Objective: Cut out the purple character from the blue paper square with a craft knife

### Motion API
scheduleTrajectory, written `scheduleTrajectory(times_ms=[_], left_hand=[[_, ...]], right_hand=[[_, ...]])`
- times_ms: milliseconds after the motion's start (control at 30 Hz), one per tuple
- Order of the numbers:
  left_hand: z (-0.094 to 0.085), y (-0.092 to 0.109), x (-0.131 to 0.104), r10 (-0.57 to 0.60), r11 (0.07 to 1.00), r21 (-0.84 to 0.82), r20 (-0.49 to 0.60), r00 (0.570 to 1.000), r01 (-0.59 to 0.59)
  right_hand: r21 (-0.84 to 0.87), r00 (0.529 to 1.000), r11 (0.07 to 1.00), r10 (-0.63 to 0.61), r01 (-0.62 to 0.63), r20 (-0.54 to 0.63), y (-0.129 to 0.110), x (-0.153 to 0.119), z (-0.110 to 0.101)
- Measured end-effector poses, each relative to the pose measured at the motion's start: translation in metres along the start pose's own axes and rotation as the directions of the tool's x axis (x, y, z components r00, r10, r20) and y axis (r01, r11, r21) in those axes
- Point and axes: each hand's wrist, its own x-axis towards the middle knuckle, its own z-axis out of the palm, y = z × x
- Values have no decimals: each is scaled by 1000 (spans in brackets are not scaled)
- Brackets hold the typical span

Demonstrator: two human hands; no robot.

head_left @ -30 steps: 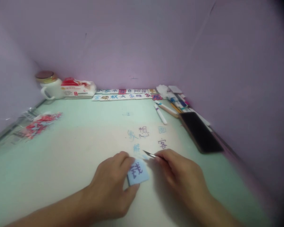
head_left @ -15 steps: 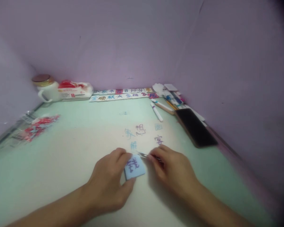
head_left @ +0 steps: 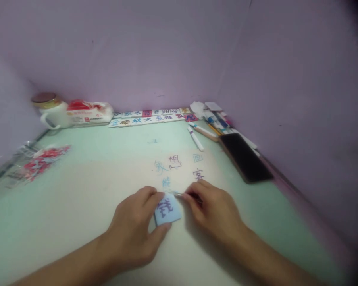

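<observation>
My left hand [head_left: 135, 228] grips a small light-blue square piece [head_left: 170, 216] by its left side, fingers at the top corner and thumb at the lower edge. A purple Chinese character is written on its face. In my right hand [head_left: 216, 208] is a slim silver pointed tool [head_left: 178, 194], pinched between thumb and fingers. Its tip lies at the square's upper right corner; blur hides whether it touches. Just beyond my hands, coloured characters [head_left: 173, 159] are written on the pale tabletop [head_left: 86, 190].
At the back stand a white lidded mug [head_left: 55, 114], a red-and-white tissue pack [head_left: 89, 113] and two rows of character tiles [head_left: 151, 120]. A marker [head_left: 195, 138], more pens and a phone [head_left: 245, 157] lie right. A clear bag of red bits [head_left: 45, 161] lies left.
The whole view has shifted slightly, so things appear a little further left. Both hands keep their grips, and the tool's tip stays at the square's upper right corner.
</observation>
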Motion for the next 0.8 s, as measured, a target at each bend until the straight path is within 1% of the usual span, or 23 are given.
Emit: scheduleTrajectory(times_ms=[333,600,800], left_hand=[[1,-1,0,26,1000,10,-19,1000,-25],[1,-1,-3,23,1000,3,-28,999,-23],[1,1,-2,16,1000,8,-27,1000,-16]], right_hand=[[14,999,1000,-23,23,-23,1,2,2],[18,1000,1000,-3,3,30,2,7,-1],[16,999,1000,0,-1,36,0,6,0]])
